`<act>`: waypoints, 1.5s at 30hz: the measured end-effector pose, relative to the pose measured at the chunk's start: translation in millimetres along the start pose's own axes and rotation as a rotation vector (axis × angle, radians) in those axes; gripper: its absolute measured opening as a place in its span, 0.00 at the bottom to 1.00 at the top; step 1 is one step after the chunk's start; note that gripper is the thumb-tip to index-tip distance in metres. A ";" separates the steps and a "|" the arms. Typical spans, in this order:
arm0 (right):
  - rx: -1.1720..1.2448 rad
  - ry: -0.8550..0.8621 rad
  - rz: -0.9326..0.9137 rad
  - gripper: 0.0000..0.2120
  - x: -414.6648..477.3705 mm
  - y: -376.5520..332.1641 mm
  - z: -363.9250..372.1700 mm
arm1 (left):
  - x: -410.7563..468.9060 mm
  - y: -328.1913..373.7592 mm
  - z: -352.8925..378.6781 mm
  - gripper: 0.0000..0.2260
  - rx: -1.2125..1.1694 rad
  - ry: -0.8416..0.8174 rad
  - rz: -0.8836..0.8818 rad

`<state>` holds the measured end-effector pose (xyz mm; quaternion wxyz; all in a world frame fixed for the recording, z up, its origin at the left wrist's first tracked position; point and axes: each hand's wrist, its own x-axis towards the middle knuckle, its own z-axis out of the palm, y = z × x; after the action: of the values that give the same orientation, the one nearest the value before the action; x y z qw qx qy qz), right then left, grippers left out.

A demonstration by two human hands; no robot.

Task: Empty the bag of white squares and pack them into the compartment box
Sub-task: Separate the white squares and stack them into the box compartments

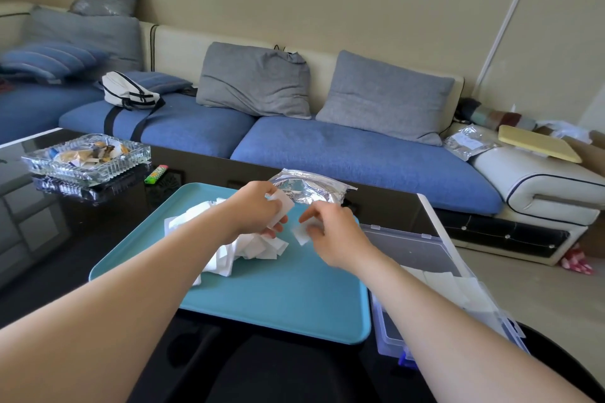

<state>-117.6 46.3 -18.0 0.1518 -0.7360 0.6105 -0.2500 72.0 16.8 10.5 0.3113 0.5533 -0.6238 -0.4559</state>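
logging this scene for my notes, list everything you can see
white squares: many, white, heaped on tray
tray: one, teal, on black table
foil bag: one, silver, at tray's far edge
compartment box: one, clear, open, right of tray
ashtray: one, glass, table's far left
lighter: one, green-yellow, beside ashtray
sofa: one, blue seats, behind table
grey cushions: four, along sofa back
left grip: holds a few white squares
right grip: pinches one white square

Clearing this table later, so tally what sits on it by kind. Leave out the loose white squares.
Teal tray: 1
Foil bag: 1
Compartment box: 1
Glass dish: 1
Lighter: 1
Total: 5
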 end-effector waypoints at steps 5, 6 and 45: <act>0.362 0.078 0.074 0.14 -2.1 -9.4 -12.1 | -5.5 4.9 7.5 0.13 -0.092 -0.108 -0.037; 0.411 0.083 0.069 0.11 -3.5 -10.2 -13.6 | -8.0 7.5 9.3 0.13 -0.137 -0.141 -0.050; -0.294 0.210 -0.274 0.21 -21.7 -31.3 -9.1 | -18.6 24.3 22.0 0.11 -0.235 -0.360 -0.119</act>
<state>-99.7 74.7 2.1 -0.0566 -0.7962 0.5473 -0.2517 46.1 39.2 26.3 0.2297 0.4587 -0.5781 -0.6346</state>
